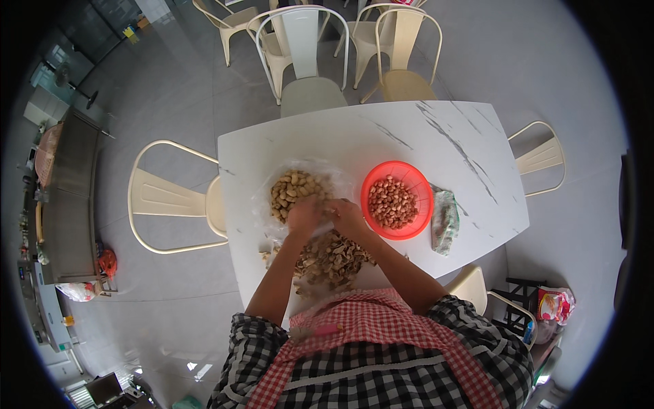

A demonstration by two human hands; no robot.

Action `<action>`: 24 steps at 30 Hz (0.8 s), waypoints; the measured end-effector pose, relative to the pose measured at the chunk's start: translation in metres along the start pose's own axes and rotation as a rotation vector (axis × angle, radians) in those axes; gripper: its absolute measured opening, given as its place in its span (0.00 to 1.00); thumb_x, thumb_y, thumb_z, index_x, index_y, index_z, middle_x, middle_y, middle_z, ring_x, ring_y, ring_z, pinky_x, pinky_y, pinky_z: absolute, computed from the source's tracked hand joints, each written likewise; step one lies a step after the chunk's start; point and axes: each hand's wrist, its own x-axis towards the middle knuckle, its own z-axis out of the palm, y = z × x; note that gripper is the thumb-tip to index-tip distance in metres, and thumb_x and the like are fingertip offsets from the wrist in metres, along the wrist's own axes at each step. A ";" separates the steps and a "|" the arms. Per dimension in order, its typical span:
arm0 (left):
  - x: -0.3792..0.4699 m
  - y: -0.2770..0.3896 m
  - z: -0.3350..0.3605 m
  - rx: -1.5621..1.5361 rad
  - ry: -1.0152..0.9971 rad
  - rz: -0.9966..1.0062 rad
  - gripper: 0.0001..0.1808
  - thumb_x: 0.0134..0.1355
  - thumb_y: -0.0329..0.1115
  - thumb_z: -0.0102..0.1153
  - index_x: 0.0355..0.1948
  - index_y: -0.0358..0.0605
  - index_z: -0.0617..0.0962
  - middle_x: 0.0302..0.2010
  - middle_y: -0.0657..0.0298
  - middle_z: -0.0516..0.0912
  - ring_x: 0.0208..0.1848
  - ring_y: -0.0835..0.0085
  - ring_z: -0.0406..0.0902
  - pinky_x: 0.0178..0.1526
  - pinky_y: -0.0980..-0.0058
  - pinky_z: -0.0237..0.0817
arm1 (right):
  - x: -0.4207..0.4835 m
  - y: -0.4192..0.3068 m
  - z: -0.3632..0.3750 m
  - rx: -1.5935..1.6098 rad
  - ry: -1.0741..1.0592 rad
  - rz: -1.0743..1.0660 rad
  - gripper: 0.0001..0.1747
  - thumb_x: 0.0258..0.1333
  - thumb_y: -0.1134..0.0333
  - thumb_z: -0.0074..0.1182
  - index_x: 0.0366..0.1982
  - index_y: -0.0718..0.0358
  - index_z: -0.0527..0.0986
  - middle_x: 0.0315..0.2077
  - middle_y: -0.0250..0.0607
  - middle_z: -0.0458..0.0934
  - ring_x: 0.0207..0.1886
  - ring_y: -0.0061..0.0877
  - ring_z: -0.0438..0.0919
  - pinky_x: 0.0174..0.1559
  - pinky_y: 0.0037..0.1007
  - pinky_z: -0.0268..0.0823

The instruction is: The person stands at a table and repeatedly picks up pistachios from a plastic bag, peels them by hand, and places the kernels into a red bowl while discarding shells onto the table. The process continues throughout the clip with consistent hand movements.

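My left hand (305, 216) is over the near edge of a pile of unshelled peanuts (294, 188), which lies on a clear plastic bag (263, 217). Just to its right, my right hand (348, 217) is close to it, between the peanuts and a red plastic basket (364, 204). Both sets of fingers are blurred, so whether a peanut is between them does not show. Shelled reddish peanut kernels (392, 202) fill the bottom of the basket. Beneath my forearms, a heap of broken peanut shells (332, 263) spreads over the table near my apron.
The white marble-patterned table (327, 122) carries a crumpled green-and-white plastic packet (445, 222) right of the basket. Metal chairs stand around it: a cream one (171, 197) at left, a grey one (306, 61) and a tan one (406, 56) beyond, another (541, 161) at right.
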 end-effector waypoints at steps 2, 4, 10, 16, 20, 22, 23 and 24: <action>0.000 -0.003 0.000 -0.061 -0.019 -0.022 0.11 0.48 0.38 0.53 0.30 0.43 0.74 0.26 0.58 0.73 0.27 0.63 0.71 0.29 0.67 0.63 | -0.002 -0.003 -0.003 0.083 0.032 0.041 0.07 0.37 0.74 0.46 0.25 0.64 0.70 0.25 0.48 0.71 0.33 0.41 0.70 0.33 0.35 0.62; -0.003 -0.006 0.002 -0.096 0.003 -0.022 0.10 0.48 0.37 0.53 0.30 0.44 0.74 0.26 0.58 0.73 0.27 0.63 0.71 0.29 0.67 0.63 | -0.005 -0.005 -0.005 0.147 0.028 0.095 0.07 0.37 0.75 0.45 0.25 0.63 0.70 0.25 0.47 0.71 0.32 0.41 0.70 0.32 0.35 0.62; -0.007 0.004 0.000 0.009 0.108 0.099 0.08 0.49 0.34 0.51 0.29 0.42 0.74 0.24 0.60 0.73 0.24 0.68 0.70 0.25 0.71 0.62 | -0.011 -0.015 -0.003 0.100 0.108 0.137 0.12 0.36 0.75 0.47 0.29 0.64 0.71 0.26 0.46 0.72 0.30 0.38 0.71 0.32 0.32 0.64; -0.044 0.034 -0.038 -1.815 -0.362 -0.430 0.07 0.54 0.33 0.47 0.28 0.41 0.72 0.25 0.65 0.74 0.27 0.77 0.71 0.24 0.82 0.60 | -0.032 -0.047 -0.031 0.437 0.010 0.067 0.15 0.34 0.74 0.53 0.32 0.64 0.71 0.27 0.42 0.72 0.30 0.33 0.72 0.32 0.27 0.65; -0.079 0.048 -0.042 -1.941 -0.382 -0.569 0.08 0.55 0.34 0.46 0.33 0.42 0.71 0.29 0.65 0.73 0.30 0.77 0.71 0.29 0.80 0.61 | -0.046 -0.062 -0.030 0.263 0.106 -0.189 0.13 0.36 0.71 0.53 0.31 0.64 0.71 0.27 0.42 0.72 0.29 0.34 0.72 0.31 0.29 0.65; -0.091 0.047 -0.043 -1.998 -0.415 -0.587 0.10 0.55 0.35 0.45 0.36 0.42 0.70 0.31 0.64 0.73 0.32 0.77 0.70 0.33 0.79 0.62 | -0.053 -0.064 -0.027 0.216 0.093 -0.248 0.13 0.37 0.70 0.53 0.31 0.64 0.71 0.26 0.42 0.71 0.30 0.35 0.72 0.31 0.30 0.65; -0.095 0.046 -0.043 -2.026 -0.427 -0.559 0.10 0.55 0.35 0.44 0.37 0.41 0.70 0.33 0.64 0.73 0.34 0.76 0.70 0.34 0.78 0.62 | -0.056 -0.064 -0.025 0.211 0.100 -0.267 0.13 0.37 0.69 0.53 0.31 0.64 0.71 0.26 0.43 0.71 0.30 0.36 0.71 0.31 0.30 0.65; -0.100 0.045 -0.044 -2.052 -0.438 -0.545 0.11 0.56 0.35 0.44 0.37 0.41 0.70 0.34 0.64 0.73 0.35 0.76 0.70 0.36 0.77 0.63 | -0.060 -0.065 -0.023 0.205 0.108 -0.286 0.12 0.38 0.69 0.53 0.30 0.64 0.71 0.25 0.43 0.71 0.30 0.36 0.71 0.31 0.31 0.64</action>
